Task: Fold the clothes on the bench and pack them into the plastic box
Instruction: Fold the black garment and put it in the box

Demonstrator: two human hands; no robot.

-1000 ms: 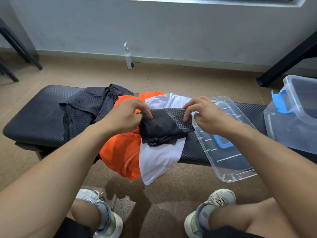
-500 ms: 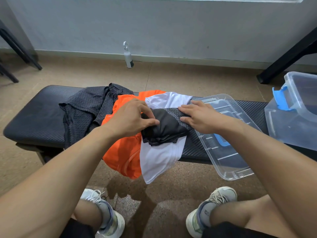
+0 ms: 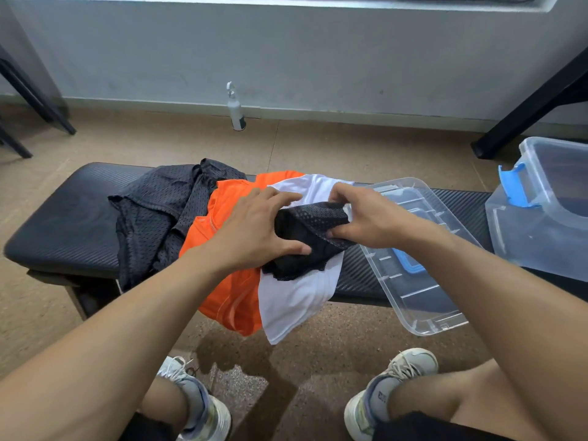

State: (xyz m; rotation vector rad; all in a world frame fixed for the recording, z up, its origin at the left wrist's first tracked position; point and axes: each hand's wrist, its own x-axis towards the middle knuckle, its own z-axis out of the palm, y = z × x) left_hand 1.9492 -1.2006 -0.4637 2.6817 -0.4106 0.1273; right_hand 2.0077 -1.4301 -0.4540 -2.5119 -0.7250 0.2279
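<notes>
Black garment (image 3: pixel 305 237) between left hand (image 3: pixel 254 230), right hand (image 3: pixel 366 218)

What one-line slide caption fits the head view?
Both hands fold a black mesh garment atop clothes on the bench.

**Bare Arms, Pale Trainers and Grey Socks at the Bench**

The person's forearms were bare to the lower frame edge, with no sleeve, watch or ring showing on the left hand (image 3: pixel 254 230) or the right hand (image 3: pixel 374 219). Below the padded black bench (image 3: pixel 63 224), both feet wore pale, off-white lace-up trainers with thick light soles; the left shoe (image 3: pixel 206 412) showed a yellowish tint at its side. Grey ankle socks rose above the shoes, the right sock (image 3: pixel 380 397) carrying small dark lettering too small to read. Black shorts (image 3: pixel 423 429) covered the thighs at the bottom edge.
</notes>
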